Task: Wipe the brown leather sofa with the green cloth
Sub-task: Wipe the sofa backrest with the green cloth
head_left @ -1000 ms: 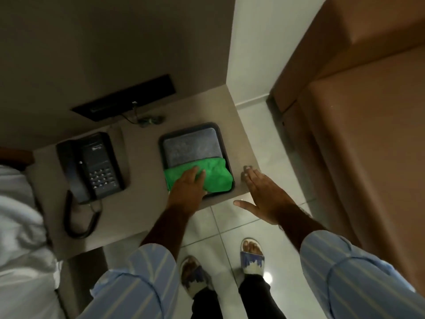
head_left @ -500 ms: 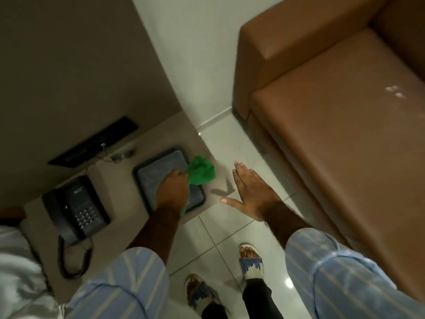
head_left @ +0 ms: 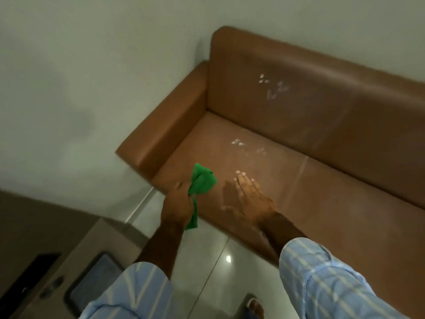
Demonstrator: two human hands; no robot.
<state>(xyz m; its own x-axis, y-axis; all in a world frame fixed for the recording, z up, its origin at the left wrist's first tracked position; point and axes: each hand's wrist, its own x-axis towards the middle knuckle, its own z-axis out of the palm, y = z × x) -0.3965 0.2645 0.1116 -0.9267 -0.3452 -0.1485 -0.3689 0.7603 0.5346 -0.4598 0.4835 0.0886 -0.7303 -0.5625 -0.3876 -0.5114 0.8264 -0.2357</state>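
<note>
Light: dim, even, greenish indoor cast.
Glare: a small bright spot is reflected on the floor tile [head_left: 228, 258].
Shadow: a soft one is cast on the sofa seat [head_left: 322, 192] beside the right hand [head_left: 250, 199].
Blur: edges are smeared throughout.
Distortion: wide-angle bending is seen.

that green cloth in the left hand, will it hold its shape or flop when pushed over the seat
Probably floppy: the green cloth bunches in the left hand and a tail droops below it. It looks light. It would likely fold while pushed, though it should glide over the sofa seat's smooth leather.

sofa [head_left: 299, 125]: smooth brown leather | cloth [head_left: 202, 183]: soft green fabric | floor [head_left: 207, 261]: glossy tile
</note>
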